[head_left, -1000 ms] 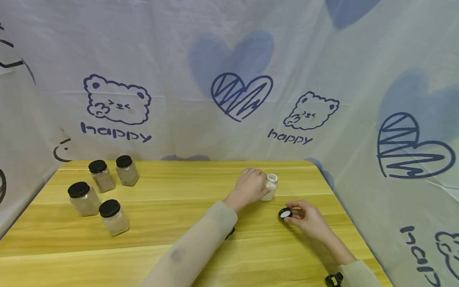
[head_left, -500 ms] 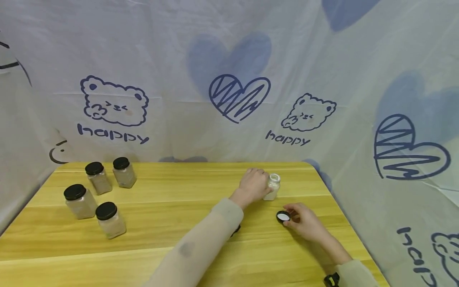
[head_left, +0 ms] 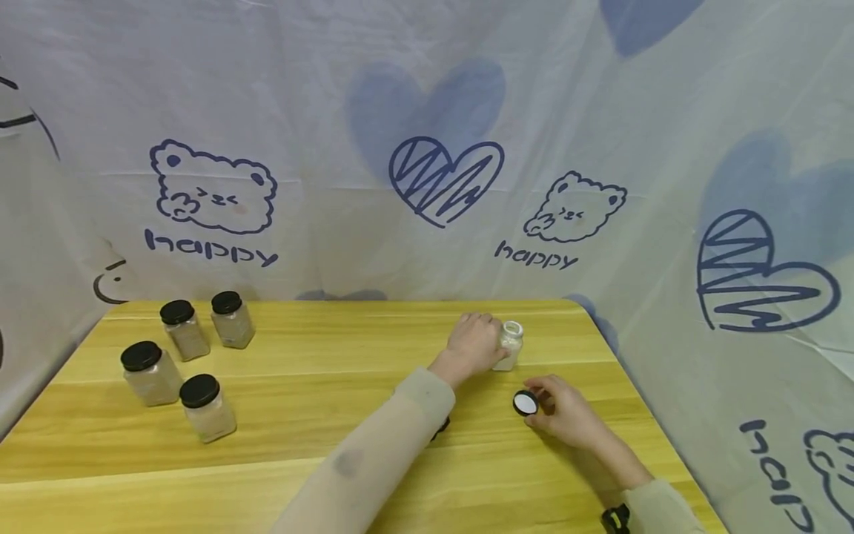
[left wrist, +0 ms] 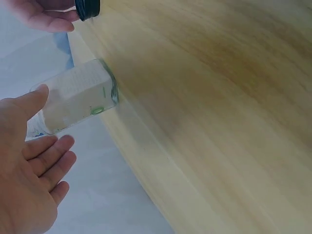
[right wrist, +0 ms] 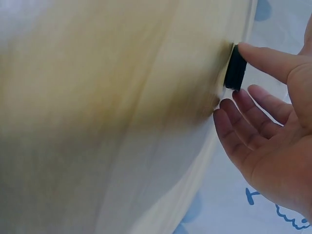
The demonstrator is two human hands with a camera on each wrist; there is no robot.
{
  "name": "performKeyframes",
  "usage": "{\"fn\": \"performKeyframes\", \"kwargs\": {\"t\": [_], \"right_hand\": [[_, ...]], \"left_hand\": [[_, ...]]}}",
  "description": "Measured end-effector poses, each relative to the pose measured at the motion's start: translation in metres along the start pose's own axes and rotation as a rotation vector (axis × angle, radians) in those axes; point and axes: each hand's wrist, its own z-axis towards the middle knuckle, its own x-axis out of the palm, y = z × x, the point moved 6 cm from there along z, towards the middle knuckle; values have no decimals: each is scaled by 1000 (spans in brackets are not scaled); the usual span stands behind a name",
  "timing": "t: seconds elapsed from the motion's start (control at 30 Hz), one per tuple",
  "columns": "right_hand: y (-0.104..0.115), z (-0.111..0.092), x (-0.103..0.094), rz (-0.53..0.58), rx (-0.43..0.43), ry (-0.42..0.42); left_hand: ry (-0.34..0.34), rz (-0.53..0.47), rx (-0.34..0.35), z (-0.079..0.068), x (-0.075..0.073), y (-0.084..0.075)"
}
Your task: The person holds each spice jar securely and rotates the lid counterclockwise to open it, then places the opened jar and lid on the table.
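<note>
Near the far right of the table, my left hand [head_left: 475, 345] holds an open-topped glass jar [head_left: 511, 351] with pale contents. In the left wrist view, the thumb and forefinger of the left hand [left wrist: 29, 170] pinch the jar [left wrist: 78, 95] near its neck, while the other fingers stay clear of the glass. Closer to me, my right hand [head_left: 567, 411] pinches a black lid [head_left: 525, 403] by its rim, its white inside facing up toward the head camera. The right wrist view shows the lid [right wrist: 236, 69] edge-on between the thumb and fingertips.
Several jars with black lids stand at the table's left: one [head_left: 233, 330] at the back, one [head_left: 190, 337] beside it, one [head_left: 155, 380] farther left and one [head_left: 212, 417] nearest me. A printed cloth [head_left: 320, 148] hangs behind the wooden table [head_left: 320, 415].
My left hand has shifted slightly right with the jar. The lid in my right hand has moved a little left and tilted, so more of its white inside shows.
</note>
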Motion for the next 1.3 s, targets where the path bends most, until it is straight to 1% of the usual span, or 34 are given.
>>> {"fn": "performKeyframes", "kwargs": {"t": [0.17,0.27,0.43,0.57,0.7,0.8,0.97,1.1,1.2,1.3], "right_hand": [[5,1,-2,-18,5,-50],[11,1,-4,-41,2,-107],[24,3,-7,-52,-42,-216],[36,6,-9,-23,-67,-297],[52,13,-12,13,-101,-378],[66,19,-13,40,-143,-437],[86,35,-16,108,-215,-518],[99,45,-16,171,-260,-542],[107,53,-12,204,-268,-531],[116,62,-8,226,-271,-515]], "left_hand": [[17,6,-6,-5,-6,3],[15,-6,-13,-10,-13,6],[-12,-30,-25,-21,-25,14],[-78,-58,-24,-32,-39,19],[-157,-99,-32,-47,-54,28],[-216,-127,-44,-60,-61,37],[-316,-168,-70,-84,-72,57],[-382,-198,-106,-103,-81,72],[-442,-223,-136,-119,-88,83],[-509,-235,-152,-136,-94,95]]}}
